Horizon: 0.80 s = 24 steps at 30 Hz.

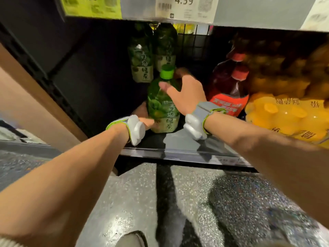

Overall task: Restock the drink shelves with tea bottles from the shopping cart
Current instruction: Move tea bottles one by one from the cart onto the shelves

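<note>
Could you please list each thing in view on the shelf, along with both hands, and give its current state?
Front green tea bottle: upright on the shelf, capped, held by both hands.
Two rear green tea bottles: upright, side by side behind it.
Red drink bottles: upright, capped, to its right.
Orange drink pack: wrapped, at far right.
Left hand: at the bottle's base; grip partly hidden.
Right hand: around the bottle's upper part.

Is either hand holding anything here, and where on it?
Both hold the green bottle: left hand at its base, right hand around its shoulder.
</note>
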Each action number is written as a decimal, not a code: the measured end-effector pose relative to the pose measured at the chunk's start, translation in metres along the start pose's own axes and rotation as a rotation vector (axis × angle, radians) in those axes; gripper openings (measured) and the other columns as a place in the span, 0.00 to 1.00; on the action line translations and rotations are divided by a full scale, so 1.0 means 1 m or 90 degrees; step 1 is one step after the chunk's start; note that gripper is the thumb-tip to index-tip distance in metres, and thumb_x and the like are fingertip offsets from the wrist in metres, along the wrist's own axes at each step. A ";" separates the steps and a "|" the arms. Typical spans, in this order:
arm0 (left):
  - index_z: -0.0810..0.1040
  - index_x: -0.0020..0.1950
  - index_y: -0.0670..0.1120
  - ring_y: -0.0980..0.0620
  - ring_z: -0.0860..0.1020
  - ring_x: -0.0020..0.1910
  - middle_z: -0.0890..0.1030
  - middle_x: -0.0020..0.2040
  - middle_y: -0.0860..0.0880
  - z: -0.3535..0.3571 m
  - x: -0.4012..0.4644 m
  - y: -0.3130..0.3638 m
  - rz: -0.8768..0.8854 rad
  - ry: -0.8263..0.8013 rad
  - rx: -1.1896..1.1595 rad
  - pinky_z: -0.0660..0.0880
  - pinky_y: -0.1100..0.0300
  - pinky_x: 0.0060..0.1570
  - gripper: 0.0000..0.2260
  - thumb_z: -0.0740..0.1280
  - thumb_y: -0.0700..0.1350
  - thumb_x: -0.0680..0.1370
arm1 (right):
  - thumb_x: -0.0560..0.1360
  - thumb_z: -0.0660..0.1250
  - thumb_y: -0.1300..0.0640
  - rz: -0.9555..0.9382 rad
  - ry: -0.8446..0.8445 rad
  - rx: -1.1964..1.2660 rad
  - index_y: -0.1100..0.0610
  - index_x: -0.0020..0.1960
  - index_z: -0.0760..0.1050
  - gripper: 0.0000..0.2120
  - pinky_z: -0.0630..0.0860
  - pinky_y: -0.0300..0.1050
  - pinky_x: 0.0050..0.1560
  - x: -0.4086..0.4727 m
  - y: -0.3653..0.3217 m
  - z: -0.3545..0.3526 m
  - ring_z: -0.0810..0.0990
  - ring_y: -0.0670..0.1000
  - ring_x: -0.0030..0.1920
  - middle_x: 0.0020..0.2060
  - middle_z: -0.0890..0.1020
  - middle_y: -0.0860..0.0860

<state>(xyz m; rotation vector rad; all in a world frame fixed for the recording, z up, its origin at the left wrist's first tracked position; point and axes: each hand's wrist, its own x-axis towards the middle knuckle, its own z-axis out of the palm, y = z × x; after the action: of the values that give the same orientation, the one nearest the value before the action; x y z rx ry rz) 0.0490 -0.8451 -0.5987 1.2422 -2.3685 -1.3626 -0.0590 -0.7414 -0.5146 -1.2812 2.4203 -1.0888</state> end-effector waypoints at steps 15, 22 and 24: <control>0.71 0.69 0.48 0.44 0.78 0.59 0.81 0.59 0.45 0.035 0.014 -0.016 0.012 0.130 -0.106 0.75 0.50 0.60 0.39 0.69 0.59 0.59 | 0.69 0.74 0.48 -0.111 -0.010 -0.038 0.56 0.74 0.58 0.41 0.65 0.43 0.65 0.029 0.037 0.030 0.66 0.55 0.70 0.70 0.65 0.56; 0.77 0.64 0.49 0.50 0.80 0.57 0.83 0.56 0.49 0.041 0.046 -0.025 0.003 0.165 -0.151 0.75 0.60 0.58 0.29 0.76 0.55 0.65 | 0.69 0.74 0.52 -0.133 0.023 -0.002 0.55 0.77 0.51 0.45 0.62 0.42 0.68 0.062 0.052 0.041 0.61 0.53 0.73 0.74 0.58 0.53; 0.80 0.61 0.48 0.52 0.80 0.56 0.83 0.55 0.49 0.046 0.055 -0.027 0.003 0.215 -0.156 0.73 0.63 0.56 0.25 0.77 0.54 0.67 | 0.69 0.74 0.51 -0.144 0.044 0.005 0.56 0.77 0.51 0.45 0.61 0.43 0.69 0.072 0.054 0.046 0.61 0.53 0.74 0.75 0.58 0.53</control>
<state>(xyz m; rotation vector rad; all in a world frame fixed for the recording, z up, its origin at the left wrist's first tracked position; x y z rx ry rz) 0.0066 -0.8612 -0.6609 1.2768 -1.9152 -1.2765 -0.1151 -0.8020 -0.5726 -1.5712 2.3588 -1.2166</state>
